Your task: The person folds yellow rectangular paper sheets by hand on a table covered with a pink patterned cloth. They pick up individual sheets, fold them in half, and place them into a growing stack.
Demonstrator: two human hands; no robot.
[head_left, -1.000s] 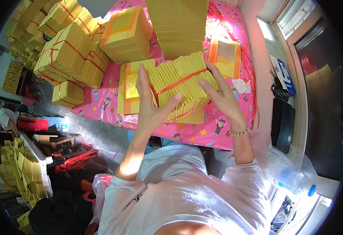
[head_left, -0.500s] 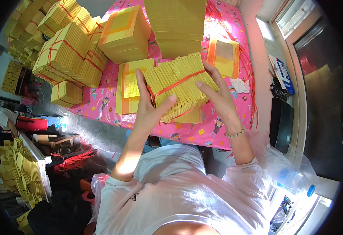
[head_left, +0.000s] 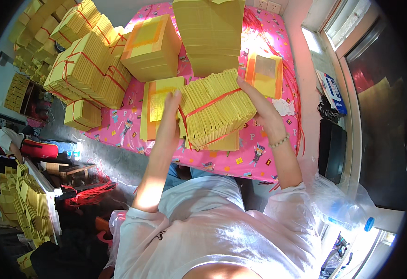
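Between my two hands is a bundle of folded yellow paper [head_left: 216,124], its many folds facing up and red ties running across it. My left hand [head_left: 169,120] presses against its left end, thumb and fingers along that side. At its right end my right hand [head_left: 265,110] grips the far corner, with its fingers partly hidden behind the paper. The bundle is tilted above the pink patterned table cover [head_left: 254,160]. Beneath and left of it lie flat yellow sheets with an orange border and a gold square [head_left: 158,106].
Tall yellow paper stacks [head_left: 208,42] stand behind the bundle, and red-tied bundles [head_left: 80,65] pile up at the left. An orange-bordered sheet stack [head_left: 264,72], crumpled white tissue [head_left: 283,107] and red strings [head_left: 299,125] lie at the right. Another person [head_left: 8,142] is at the far left.
Both thumbs have moved off the bundle's top toward its ends. The bundle sits slightly lower in view, as does the table scene around it.
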